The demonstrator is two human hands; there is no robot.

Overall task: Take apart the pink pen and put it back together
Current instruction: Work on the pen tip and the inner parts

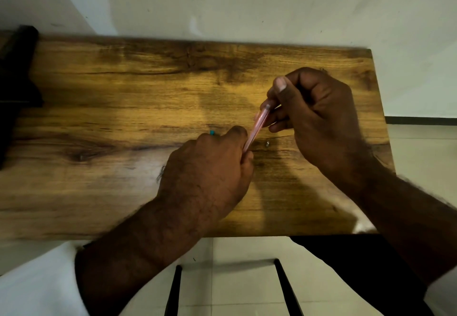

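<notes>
Above the wooden table (123, 117), the left hand (210, 167) and right hand (314, 117) each grip an end of the pink pen (257, 127), and a small metal part (267, 144) lying on the wood suggests it is partly dismantled, reassembly yet to come.

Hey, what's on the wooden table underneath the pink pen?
Bare wood of the table and a small silvery part just right of the lower end of the pink pen. Anything beneath the left hand is covered.
</notes>
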